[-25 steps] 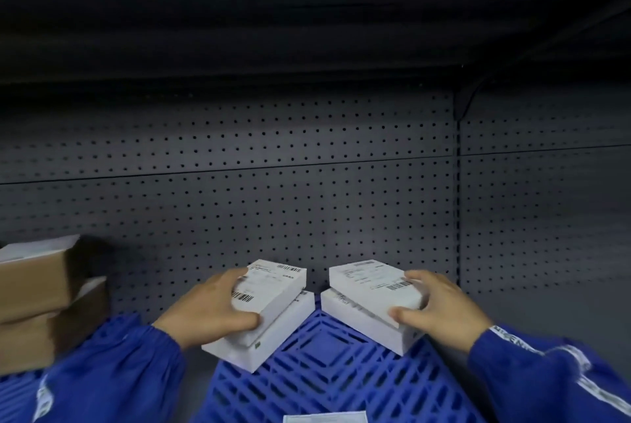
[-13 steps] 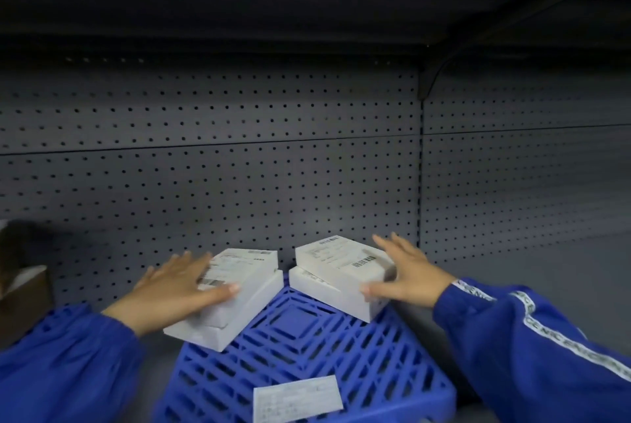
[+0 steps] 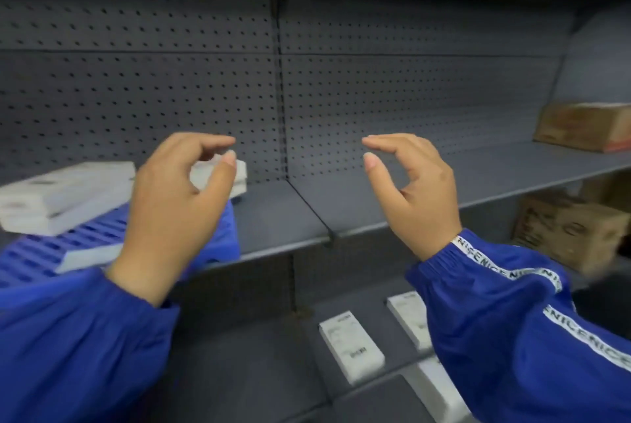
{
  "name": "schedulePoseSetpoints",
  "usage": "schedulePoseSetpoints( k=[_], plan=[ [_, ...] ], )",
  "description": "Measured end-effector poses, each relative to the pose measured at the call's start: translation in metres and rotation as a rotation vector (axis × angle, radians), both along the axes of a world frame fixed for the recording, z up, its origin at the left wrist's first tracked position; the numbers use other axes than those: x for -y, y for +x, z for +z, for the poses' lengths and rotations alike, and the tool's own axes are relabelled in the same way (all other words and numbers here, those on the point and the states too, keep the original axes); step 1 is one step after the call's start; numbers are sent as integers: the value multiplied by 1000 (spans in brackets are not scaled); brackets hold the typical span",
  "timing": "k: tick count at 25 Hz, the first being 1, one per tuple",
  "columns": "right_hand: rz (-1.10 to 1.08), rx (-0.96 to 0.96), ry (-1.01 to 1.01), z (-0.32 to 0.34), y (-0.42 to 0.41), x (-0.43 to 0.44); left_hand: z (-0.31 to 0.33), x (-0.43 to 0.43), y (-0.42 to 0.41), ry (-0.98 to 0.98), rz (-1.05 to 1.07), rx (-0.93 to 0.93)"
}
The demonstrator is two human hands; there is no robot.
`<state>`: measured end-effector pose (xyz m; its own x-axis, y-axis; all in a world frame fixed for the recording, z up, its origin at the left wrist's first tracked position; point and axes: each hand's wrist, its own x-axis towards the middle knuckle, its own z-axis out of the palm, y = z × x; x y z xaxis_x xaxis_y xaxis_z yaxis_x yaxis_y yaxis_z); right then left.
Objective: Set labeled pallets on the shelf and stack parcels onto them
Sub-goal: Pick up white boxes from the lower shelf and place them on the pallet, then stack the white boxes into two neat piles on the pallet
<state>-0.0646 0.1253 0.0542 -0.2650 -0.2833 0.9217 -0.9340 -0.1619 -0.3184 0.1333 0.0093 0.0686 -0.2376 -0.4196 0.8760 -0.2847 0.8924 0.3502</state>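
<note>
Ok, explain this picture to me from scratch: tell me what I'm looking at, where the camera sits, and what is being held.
There is no machine here. A person in blue sleeves works with bare hands, and the one camera is worn on their head, looking forward and down.

The left hand and right hand are both raised in front of a grey shelf, fingers curled, with nothing in either grip.

On the shelf at left lies a blue pallet carrying white parcels. Far right on the same shelf is a brown carton. Lower down, more white parcels lie on a grey surface.
</note>
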Motion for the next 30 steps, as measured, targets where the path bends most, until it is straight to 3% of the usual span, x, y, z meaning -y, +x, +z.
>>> schedulePoseSetpoints(
  k=[3,6,11,21,30],
  plan=[
    [-75,0,39,-30,-50,-83,-55,-72,-57,44,-131,-28],
    [-135,26,130,-66,-101,-148,-121,-127,-117,132,-179,75],
    [-169,134,413,-148,-166,-188,-233,-159,-185,463,-4,287],
    [-179,288,1160,-328,-252,-103,-398,-102,-265,884,523,716],
    [-241,332,1449,-450,-308,-1,-481,-30,-319,1001,704,916]
  ],
)
